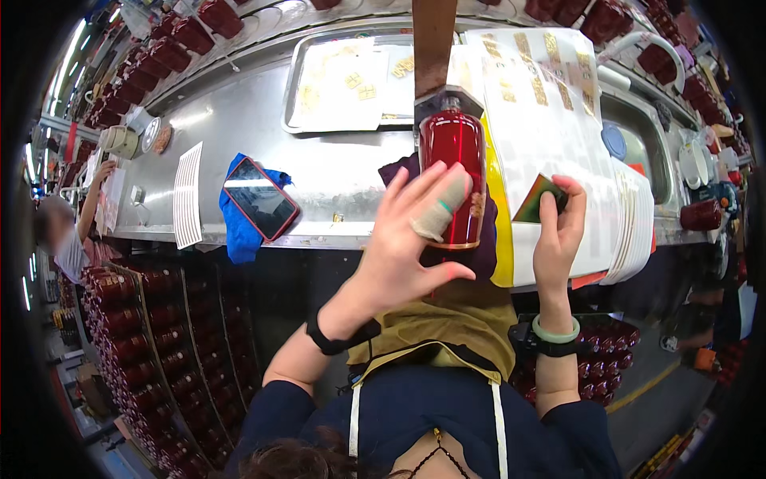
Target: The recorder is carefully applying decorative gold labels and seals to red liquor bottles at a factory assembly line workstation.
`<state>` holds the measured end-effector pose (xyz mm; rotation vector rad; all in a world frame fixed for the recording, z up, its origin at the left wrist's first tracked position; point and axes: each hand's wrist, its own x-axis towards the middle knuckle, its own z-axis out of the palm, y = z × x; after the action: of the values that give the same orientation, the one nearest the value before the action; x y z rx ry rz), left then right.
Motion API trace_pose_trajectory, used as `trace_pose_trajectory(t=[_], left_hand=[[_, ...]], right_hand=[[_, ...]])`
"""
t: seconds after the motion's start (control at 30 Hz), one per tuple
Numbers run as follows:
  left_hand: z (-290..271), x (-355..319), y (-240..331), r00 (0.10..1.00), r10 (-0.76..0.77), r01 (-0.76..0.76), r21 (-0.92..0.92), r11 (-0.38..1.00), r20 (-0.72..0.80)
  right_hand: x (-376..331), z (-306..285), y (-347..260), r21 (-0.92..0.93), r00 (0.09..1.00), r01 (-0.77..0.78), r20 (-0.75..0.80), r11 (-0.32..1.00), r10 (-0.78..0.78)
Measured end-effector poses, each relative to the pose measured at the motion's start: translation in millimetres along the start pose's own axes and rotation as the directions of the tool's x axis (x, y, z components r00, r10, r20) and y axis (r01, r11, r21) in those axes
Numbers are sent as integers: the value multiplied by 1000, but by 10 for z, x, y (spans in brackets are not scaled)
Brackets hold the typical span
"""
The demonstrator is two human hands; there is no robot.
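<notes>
A glossy red glass bottle lies on a dark purple cloth, its neck pointing away from me, with a gold decal on its right side. Over its lower left side is my left hand, open, fingers stretched out and thumb apart. A light fabric sleeve covers part of its fingers. Whether the fingertips press on the glass, I cannot tell. To the right of the bottle, my right hand pinches a small flat dark green square piece above the white sheet.
Beyond the bottle is a metal tray with gold decals. A white sheet with rows of gold decals lies at right, near a sink. A phone rests on a blue cloth. Racks of red bottles stand below left.
</notes>
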<state>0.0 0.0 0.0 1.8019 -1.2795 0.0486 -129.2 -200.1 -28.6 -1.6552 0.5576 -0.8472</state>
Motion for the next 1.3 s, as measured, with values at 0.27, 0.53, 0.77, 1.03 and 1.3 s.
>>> trace_pose_trajectory(t=[0.27,0.53,0.77,1.03,1.3], left_hand=[[-651,770,-1788,963,-141,211,314,926,-231],[-354,1202,-2267,960,-215,68,595,801,180],[-341,1106,-2270,967,-223,147,447,882,123],[-481,955,-1759,995,-84,96,281,955,-54],[-393,596,-771,930,-274,211,-255,943,-244]], right_hand=[[-250,170,-319,-239,972,143,214,960,-92],[-392,398,-310,-320,874,434,374,842,-309],[-361,426,-302,-325,854,470,403,820,-329],[-256,461,-191,-387,683,721,541,575,-491],[-377,383,103,-392,732,680,388,619,-559]])
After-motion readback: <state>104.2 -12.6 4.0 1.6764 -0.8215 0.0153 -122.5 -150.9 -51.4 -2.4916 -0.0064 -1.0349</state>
